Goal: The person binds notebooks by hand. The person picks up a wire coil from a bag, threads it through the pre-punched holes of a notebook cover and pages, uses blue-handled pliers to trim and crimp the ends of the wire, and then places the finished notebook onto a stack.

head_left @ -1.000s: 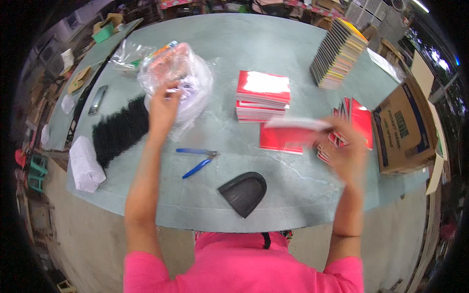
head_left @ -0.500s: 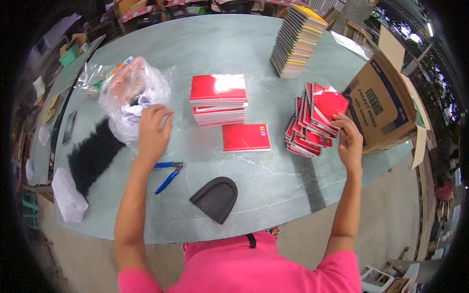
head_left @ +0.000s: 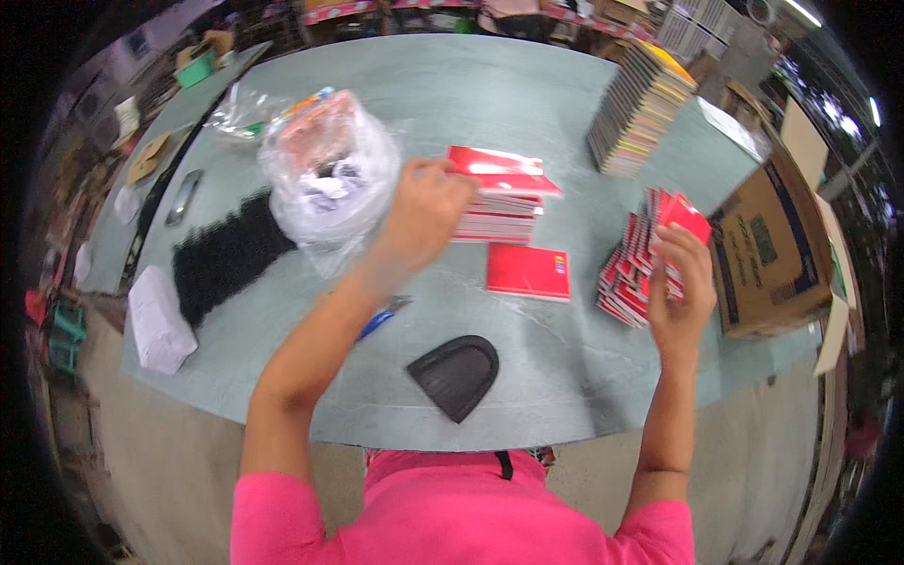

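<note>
My left hand is at the left edge of a stack of red notebooks, thumb and fingers closed on the top red notebook, whose cover sits tilted and a bit askew. A single red notebook lies flat just in front of that stack. On the right, my right hand rests against a leaning, fanned pile of red spiral notebooks, its fingers curved and apart over the near right side. Blue-handled pliers lie partly hidden beneath my left forearm. Nearer me is a black rounded pad.
A clear plastic bag with crumpled contents stands left, beside a black fuzzy cloth and a white wrapped bundle. A tall stack of yellow-topped notebooks is at the back right. An open cardboard box stands at the right edge.
My left hand has moved right, from beside the plastic bag to the red stack, and has taken hold of the top notebook. My right hand stays by the spiral pile. The whole view has shifted.
</note>
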The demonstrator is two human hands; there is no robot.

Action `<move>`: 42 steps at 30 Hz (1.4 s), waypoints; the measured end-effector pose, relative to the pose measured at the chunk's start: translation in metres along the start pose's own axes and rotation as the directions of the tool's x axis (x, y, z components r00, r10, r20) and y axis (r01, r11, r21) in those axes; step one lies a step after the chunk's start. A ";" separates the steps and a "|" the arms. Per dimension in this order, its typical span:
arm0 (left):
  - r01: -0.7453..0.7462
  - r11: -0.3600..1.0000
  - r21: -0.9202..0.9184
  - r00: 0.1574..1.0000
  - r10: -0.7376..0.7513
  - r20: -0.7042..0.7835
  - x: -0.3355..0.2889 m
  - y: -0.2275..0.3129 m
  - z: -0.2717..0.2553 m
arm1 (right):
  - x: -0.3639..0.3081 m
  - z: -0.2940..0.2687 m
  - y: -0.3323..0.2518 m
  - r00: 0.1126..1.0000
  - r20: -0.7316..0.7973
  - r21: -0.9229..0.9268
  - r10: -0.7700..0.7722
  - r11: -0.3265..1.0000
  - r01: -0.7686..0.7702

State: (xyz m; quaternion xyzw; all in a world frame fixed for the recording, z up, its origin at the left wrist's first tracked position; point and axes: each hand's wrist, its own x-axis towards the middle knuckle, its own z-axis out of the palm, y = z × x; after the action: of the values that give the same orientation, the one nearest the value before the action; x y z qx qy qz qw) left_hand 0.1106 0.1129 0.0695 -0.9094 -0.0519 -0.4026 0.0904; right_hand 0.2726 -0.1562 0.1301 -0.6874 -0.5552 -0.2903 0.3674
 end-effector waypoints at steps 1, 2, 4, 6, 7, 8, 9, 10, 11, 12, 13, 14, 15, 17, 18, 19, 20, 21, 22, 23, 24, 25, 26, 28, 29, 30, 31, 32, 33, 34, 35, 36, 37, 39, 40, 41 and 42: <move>-0.041 0.999 -0.025 0.999 0.040 -0.027 0.002 0.015 -0.012 | 0.007 0.010 -0.019 0.997 0.059 -0.050 -0.043 0.998 0.046; -0.047 0.999 -0.004 0.998 0.047 0.033 -0.003 0.028 -0.027 | 0.011 0.024 -0.041 0.988 0.121 -0.065 -0.097 0.992 0.106; -0.059 0.998 -0.037 0.990 0.063 0.130 -0.021 0.053 -0.043 | 0.005 0.048 -0.063 0.929 0.346 -0.005 -0.134 0.990 0.144; 0.025 0.979 -0.204 0.964 0.030 0.264 -0.050 0.067 -0.049 | -0.018 0.073 -0.060 0.760 0.644 0.064 -0.087 0.996 0.060; 0.135 0.947 -0.291 0.930 -0.019 0.368 -0.069 0.070 -0.045 | -0.031 0.084 -0.060 0.714 0.698 0.056 -0.059 0.998 0.028; 0.250 0.898 -0.362 0.882 -0.056 0.468 -0.085 0.068 -0.038 | -0.043 0.096 -0.061 0.665 0.746 0.046 -0.034 0.999 0.000; 0.344 0.876 -0.338 0.883 -0.180 0.433 -0.099 0.054 -0.039 | -0.047 0.103 -0.061 0.611 0.791 0.034 -0.013 0.999 -0.024; 0.433 0.842 -0.322 0.870 -0.298 0.392 -0.117 0.036 -0.044 | -0.045 0.105 -0.060 0.633 0.774 0.050 -0.007 0.997 -0.050; 0.605 0.753 -0.259 0.779 -0.493 0.387 -0.127 0.014 -0.055 | -0.043 0.103 -0.061 0.648 0.761 0.066 0.004 0.994 -0.084; 0.751 0.630 -0.196 0.652 -0.663 0.369 -0.136 -0.014 -0.070 | -0.043 0.103 -0.063 0.662 0.749 0.083 0.019 0.989 -0.122; 0.799 0.584 -0.144 0.601 -0.764 0.235 -0.141 -0.044 -0.088 | -0.042 0.102 -0.063 0.666 0.745 0.087 0.034 0.985 -0.148; 0.840 0.543 -0.003 0.540 -0.833 0.118 -0.145 -0.067 -0.104 | -0.039 0.103 -0.063 0.669 0.741 0.083 0.053 0.982 -0.170; 0.864 0.336 0.376 0.319 -0.942 0.109 -0.150 -0.097 -0.115 | -0.035 0.106 -0.064 0.677 0.734 0.089 0.061 0.979 -0.184; 0.820 0.126 0.559 0.137 -0.990 0.022 -0.180 -0.125 -0.128 | -0.036 0.110 -0.066 0.649 0.759 0.057 0.053 0.988 -0.146; 0.835 0.120 0.537 0.132 -0.991 0.016 -0.196 -0.132 -0.124 | -0.037 0.114 -0.067 0.635 0.771 0.045 0.044 0.991 -0.124; 0.849 0.117 0.515 0.127 -0.992 0.016 -0.214 -0.136 -0.116 | -0.040 0.117 -0.064 0.668 0.743 0.058 0.048 0.989 -0.137; 0.863 0.111 0.492 0.115 -0.993 0.022 -0.222 -0.133 -0.116 | -0.045 0.120 -0.063 0.693 0.719 0.069 0.055 0.986 -0.150; 0.928 0.087 0.363 0.060 -0.994 0.087 -0.228 -0.137 -0.119 | -0.047 0.122 -0.063 0.716 0.695 0.081 0.061 0.983 -0.163; 0.972 0.050 0.228 0.014 -0.988 0.156 -0.232 -0.145 -0.122 | -0.045 0.123 -0.064 0.711 0.700 0.084 0.059 0.983 -0.164; 0.996 0.000 0.091 -0.022 -0.970 0.243 -0.234 -0.148 -0.120 | -0.041 0.121 -0.066 0.700 0.711 0.076 0.067 0.982 -0.171; 0.992 -0.006 0.129 -0.040 -0.964 0.262 -0.226 -0.148 -0.124 | -0.038 0.119 -0.068 0.693 0.718 0.071 0.070 0.982 -0.173; 0.992 -0.034 0.122 -0.065 -0.962 0.264 -0.222 -0.142 -0.127 | -0.037 0.119 -0.071 0.695 0.716 0.086 0.064 0.980 -0.180; 0.992 -0.059 0.115 -0.087 -0.962 0.259 -0.217 -0.138 -0.131 | -0.035 0.119 -0.076 0.703 0.709 0.107 0.055 0.977 -0.184; 0.992 -0.094 0.083 -0.111 -0.966 0.233 -0.215 -0.135 -0.132 | -0.035 0.121 -0.078 0.709 0.705 0.133 0.023 0.977 -0.165; 0.993 -0.101 0.062 -0.112 -0.971 0.210 -0.215 -0.135 -0.133 | -0.039 0.125 -0.077 0.707 0.707 0.142 0.001 0.979 -0.143; 0.993 -0.107 0.040 -0.113 -0.976 0.188 -0.215 -0.134 -0.135 | -0.041 0.127 -0.077 0.706 0.708 0.150 -0.021 0.981 -0.122; 0.995 -0.101 0.005 -0.100 -0.983 0.153 -0.216 -0.135 -0.139 | -0.041 0.128 -0.077 0.706 0.708 0.153 -0.022 0.981 -0.122; 0.995 -0.094 -0.030 -0.090 -0.988 0.125 -0.214 -0.134 -0.144 | -0.042 0.128 -0.076 0.702 0.711 0.150 -0.019 0.981 -0.125; 0.994 -0.087 -0.064 -0.080 -0.992 0.096 -0.212 -0.133 -0.148 | -0.043 0.129 -0.076 0.699 0.715 0.147 -0.016 0.981 -0.128; 0.994 -0.098 -0.054 -0.090 -0.987 0.135 -0.208 -0.134 -0.148 | -0.041 0.129 -0.077 0.699 0.715 0.127 -0.002 0.984 -0.127; 0.995 -0.075 0.062 -0.085 -0.981 0.172 -0.213 -0.131 -0.143 | -0.039 0.128 -0.081 0.693 0.721 0.113 0.003 0.986 -0.121; 0.984 -0.044 0.172 -0.079 -0.976 0.201 -0.217 -0.130 -0.138 | -0.035 0.129 -0.084 0.695 0.719 0.104 0.001 0.989 -0.109; 0.960 -0.011 0.279 -0.078 -0.970 0.230 -0.220 -0.130 -0.132 | -0.034 0.129 -0.085 0.688 0.726 0.104 0.003 0.988 -0.113; 0.984 -0.087 0.156 -0.116 -0.976 0.184 -0.222 -0.127 -0.124 | -0.035 0.130 -0.085 0.675 0.738 0.097 0.016 0.987 -0.129; 0.988 -0.113 0.102 -0.130 -0.975 0.179 -0.224 -0.128 -0.123 | -0.034 0.131 -0.087 0.680 0.734 0.112 0.004 0.985 -0.127; 0.990 -0.137 0.047 -0.143 -0.972 0.185 -0.222 -0.126 -0.122 | -0.034 0.130 -0.086 0.681 0.733 0.116 0.003 0.985 -0.130; 0.988 -0.152 0.015 -0.153 -0.976 0.156 -0.222 -0.123 -0.123 | -0.035 0.129 -0.086 0.682 0.732 0.121 0.001 0.984 -0.132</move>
State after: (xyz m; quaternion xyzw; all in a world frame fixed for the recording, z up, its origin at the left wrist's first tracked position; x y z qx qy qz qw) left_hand -0.1481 0.2034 0.0010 -0.5782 -0.7054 -0.2810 -0.2986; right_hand 0.1797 -0.0587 0.0456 -0.7332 -0.6518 0.0669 0.1821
